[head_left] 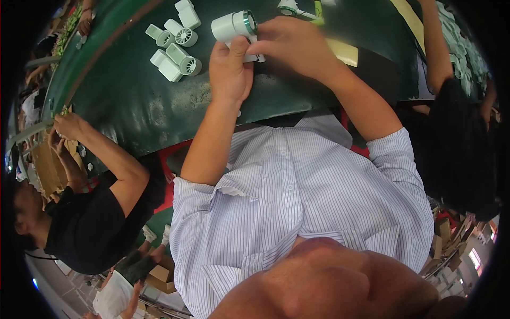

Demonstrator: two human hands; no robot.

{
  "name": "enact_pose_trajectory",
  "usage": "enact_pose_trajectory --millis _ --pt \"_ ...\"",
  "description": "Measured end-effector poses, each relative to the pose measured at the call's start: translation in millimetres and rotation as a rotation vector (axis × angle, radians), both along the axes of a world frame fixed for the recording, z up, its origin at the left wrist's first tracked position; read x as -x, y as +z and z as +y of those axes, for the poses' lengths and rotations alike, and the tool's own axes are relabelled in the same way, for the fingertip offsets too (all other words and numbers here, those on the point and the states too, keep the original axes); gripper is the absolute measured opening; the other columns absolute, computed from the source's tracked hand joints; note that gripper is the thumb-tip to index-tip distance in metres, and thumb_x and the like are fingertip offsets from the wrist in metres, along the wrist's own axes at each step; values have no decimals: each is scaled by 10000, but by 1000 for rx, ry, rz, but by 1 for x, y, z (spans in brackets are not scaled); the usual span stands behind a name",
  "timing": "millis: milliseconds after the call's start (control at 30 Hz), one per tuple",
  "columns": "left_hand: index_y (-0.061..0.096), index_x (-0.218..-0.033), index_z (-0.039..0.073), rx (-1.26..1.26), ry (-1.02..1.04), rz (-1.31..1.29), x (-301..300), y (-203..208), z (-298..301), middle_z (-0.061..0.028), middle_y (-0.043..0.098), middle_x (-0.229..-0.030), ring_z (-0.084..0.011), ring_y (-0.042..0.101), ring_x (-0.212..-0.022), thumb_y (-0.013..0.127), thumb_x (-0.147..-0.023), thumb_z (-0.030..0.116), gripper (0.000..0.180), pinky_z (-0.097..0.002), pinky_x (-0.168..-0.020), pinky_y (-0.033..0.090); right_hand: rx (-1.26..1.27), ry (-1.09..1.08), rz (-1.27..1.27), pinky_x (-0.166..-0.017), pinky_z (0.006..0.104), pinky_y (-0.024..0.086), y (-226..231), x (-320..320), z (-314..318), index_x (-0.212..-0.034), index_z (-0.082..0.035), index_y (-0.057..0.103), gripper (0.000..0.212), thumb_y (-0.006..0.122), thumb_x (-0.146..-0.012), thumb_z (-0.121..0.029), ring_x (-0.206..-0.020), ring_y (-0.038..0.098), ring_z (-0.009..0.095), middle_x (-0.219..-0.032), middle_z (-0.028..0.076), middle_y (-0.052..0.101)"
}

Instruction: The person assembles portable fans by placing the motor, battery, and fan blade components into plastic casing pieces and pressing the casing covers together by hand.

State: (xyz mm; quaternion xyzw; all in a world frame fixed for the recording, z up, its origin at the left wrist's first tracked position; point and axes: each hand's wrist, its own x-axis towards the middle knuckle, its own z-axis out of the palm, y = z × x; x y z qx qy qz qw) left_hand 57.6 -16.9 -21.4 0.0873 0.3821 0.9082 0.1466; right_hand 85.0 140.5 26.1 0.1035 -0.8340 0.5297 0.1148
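My left hand (pixel 229 69) and my right hand (pixel 292 45) meet over the dark green table (pixel 138 101). Together they hold a pale mint handheld fan (pixel 234 25), a short cylinder with a darker green ring at its end. My left thumb and fingers close on its lower part. My right hand's fingers cover its handle side from the right. My striped shirt fills the lower middle of the view.
Several more pale mint fans (pixel 175 48) lie in a group to the left of my hands. A person in a black shirt (pixel 85 223) works at the left, one hand (pixel 69 125) at the table edge. Another person's arm (pixel 433 48) reaches in at the right. Cardboard boxes (pixel 159 276) sit below.
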Motion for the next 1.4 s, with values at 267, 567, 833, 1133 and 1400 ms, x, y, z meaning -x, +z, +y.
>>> enact_pose_trajectory --millis 267,567,833,1133,1400 --pt "388 -1354 26 162 -45 204 -2 4 8 -152 423 -1397 -281 424 -1278 431 -953 523 640 -439 -1090 328 -187 38 250 -665 331 472 -10 5 5 -918 -35 688 328 746 -759 -317 -725 592 245 -820 96 613" --pt "381 -1354 41 155 -60 364 2 -14 3 -140 456 -1375 -232 467 -1222 278 -1000 515 600 -374 -1036 373 -303 73 403 -694 353 482 -14 1 7 -949 -11 672 341 696 -814 -324 -785 604 275 -891 112 624" --pt "407 -1333 19 251 -16 474 2 -11 4 -124 488 -1334 -208 482 -1196 338 -1017 439 530 -341 -1033 362 -273 69 387 -710 336 494 -19 0 10 -1015 -2 669 339 712 -815 -274 -787 623 263 -938 117 658" --pt "373 -1393 18 363 -160 359 -19 48 11 -84 524 -1260 -147 514 -1112 468 -980 138 440 -283 -950 417 367 349 -168 -710 267 530 -16 4 35 -1102 8 614 285 589 -940 -227 -781 619 122 -929 55 636" --pt "491 -1261 11 789 151 663 -22 60 13 -80 637 -1016 -131 612 -845 600 -933 216 402 -272 -737 499 967 540 -514 -712 304 538 -42 17 36 -1169 5 561 338 576 -950 -252 -820 631 157 -1009 74 629"
